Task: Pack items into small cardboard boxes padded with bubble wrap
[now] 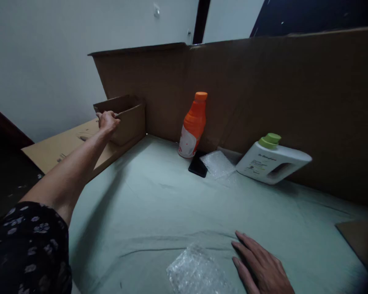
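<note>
My left hand (pixel 108 121) reaches far out to the left, its fingers closed over the near rim of a small open cardboard box (pixel 130 124). The inside of that box is mostly hidden. Low on the right, my right hand (pixel 260 265) rests on the pale green cloth (pixel 147 212) with its fingers apart and nothing in them. Just left of it lies a piece of bubble wrap (pixel 198 271), apart from the fingertips and cut off by the bottom edge of the view.
Along a tall cardboard wall (pixel 239 85) stand an orange bottle (pixel 194 124) and a white jug (pixel 272 161) with a green cap, leaning. Between them lie a black phone (pixel 198 165) and more bubble wrap (pixel 219 163). A cardboard flap (pixel 70 141) extends left; another cardboard piece (pixel 360 237) sits right.
</note>
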